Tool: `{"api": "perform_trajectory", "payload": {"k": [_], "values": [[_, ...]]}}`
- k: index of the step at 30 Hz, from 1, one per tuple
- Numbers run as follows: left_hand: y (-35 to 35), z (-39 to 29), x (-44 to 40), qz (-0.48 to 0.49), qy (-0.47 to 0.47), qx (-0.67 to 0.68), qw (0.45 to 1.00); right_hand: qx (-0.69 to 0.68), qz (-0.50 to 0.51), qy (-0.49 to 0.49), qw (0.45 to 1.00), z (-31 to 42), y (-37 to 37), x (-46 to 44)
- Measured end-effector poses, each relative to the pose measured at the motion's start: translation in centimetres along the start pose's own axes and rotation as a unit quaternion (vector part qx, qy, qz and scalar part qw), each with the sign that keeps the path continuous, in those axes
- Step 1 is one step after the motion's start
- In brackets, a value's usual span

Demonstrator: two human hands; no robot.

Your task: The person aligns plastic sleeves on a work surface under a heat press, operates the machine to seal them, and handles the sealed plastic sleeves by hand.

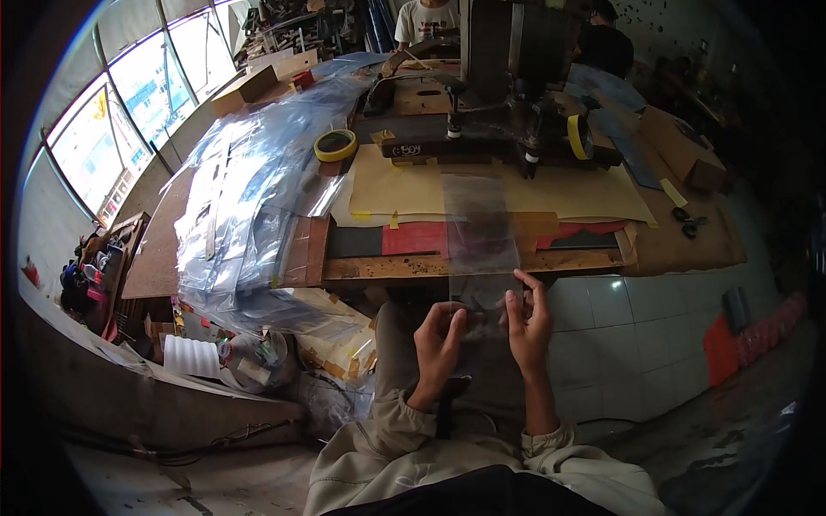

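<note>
A clear plastic strip (482, 232) runs from under the press head, over the yellowish sheet (396, 185) and the bench's front edge, down to my hands. My left hand (439, 344) is closed on the strip's near left corner, thumb against curled fingers. At the near right edge, my right hand (531, 331) holds the strip with the thumb, and its index finger is stretched upward along the side. The strip's near end is hard to make out against my dark clothing. Beyond it stands the dark press machine (499, 150), its lower plate over the yellowish sheet.
Stacked clear plastic sheets (249, 181) cover the bench's left side. A yellow tape roll (335, 145) lies near them; another tape roll (579, 138) hangs on the press. Scissors (687, 222) and a cardboard box (680, 146) are at right. Two people (426, 24) are behind the bench.
</note>
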State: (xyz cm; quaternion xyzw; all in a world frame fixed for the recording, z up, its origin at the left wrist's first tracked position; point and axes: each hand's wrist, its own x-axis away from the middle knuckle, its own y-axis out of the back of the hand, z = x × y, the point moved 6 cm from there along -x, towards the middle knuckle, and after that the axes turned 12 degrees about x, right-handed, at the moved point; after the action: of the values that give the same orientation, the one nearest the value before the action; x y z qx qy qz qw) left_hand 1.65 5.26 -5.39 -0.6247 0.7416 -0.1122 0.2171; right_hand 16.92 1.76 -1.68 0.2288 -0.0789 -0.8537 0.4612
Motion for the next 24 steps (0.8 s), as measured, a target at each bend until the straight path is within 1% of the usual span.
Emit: {"api": "perform_trajectory", "payload": {"k": [1,4,7,10,11,14,17,20,21,24], "values": [[-0.3,-0.5,0.0,-0.001,0.005,0.026,1.0,-0.005,0.007,0.005,1.0,0.2,0.0,-0.1],[-0.2,-1.4,-0.2,0.02,0.028,0.019,0.999,-0.066,0.034,-0.037,0.997,0.8,-0.2,-0.1],[0.1,-2.4,-0.3,0.003,0.054,0.046,0.997,-0.073,0.047,-0.058,0.995,2.1,-0.3,0.0],[0.4,-4.2,0.3,0.019,0.027,0.048,0.998,-0.119,0.06,-0.044,0.99,3.1,-0.5,0.7],[0.6,-4.4,0.8,0.006,0.049,0.071,0.996,-0.139,0.066,-0.055,0.987,3.5,-0.4,1.2],[0.5,-5.0,2.3,0.045,0.032,0.121,0.991,-0.142,0.059,-0.048,0.987,4.9,0.7,2.6],[0.0,-4.9,3.9,0.128,0.168,0.132,0.968,-0.081,0.103,-0.036,0.991,5.0,2.6,3.7],[-0.1,-3.3,5.6,0.161,0.217,0.029,0.962,0.111,0.141,0.029,0.983,4.2,3.7,4.6],[0.1,-2.7,6.1,0.169,0.219,0.015,0.961,0.115,0.136,0.01,0.984,3.1,4.1,4.8],[0.5,-1.6,6.6,0.184,0.173,-0.058,0.966,0.212,0.034,0.107,0.971,4.1,5.4,3.8]]}}
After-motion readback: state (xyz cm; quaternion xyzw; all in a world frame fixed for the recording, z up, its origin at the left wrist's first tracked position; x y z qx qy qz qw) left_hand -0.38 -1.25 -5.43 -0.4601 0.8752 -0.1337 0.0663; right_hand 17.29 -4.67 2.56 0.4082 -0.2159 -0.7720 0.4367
